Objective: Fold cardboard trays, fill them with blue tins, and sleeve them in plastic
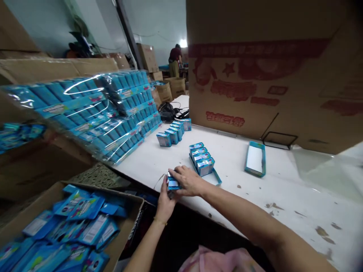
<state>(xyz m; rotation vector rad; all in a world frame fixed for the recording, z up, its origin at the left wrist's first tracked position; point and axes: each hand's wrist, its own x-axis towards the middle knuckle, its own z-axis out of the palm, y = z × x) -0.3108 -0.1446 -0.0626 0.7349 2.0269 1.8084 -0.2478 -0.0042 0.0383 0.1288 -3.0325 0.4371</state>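
Note:
Near the table's front edge, a small blue carton is held between my two hands. My left hand grips it from the left and below, with its fingers closed round it. Across its top and right side, my right hand is pressed, fingers bent onto the carton. Just beyond sits a shallow blue display tray, partly filled with a row of upright blue cartons. Farther back stands another row of similar cartons. To the right lies an unfilled blue tray with a white inside.
A large cardboard box walls the table's back right. Plastic-wrapped stacks of filled blue trays lean at left. An open cardboard box of flat blue cartons stands low left. A person works in the background near more boxes.

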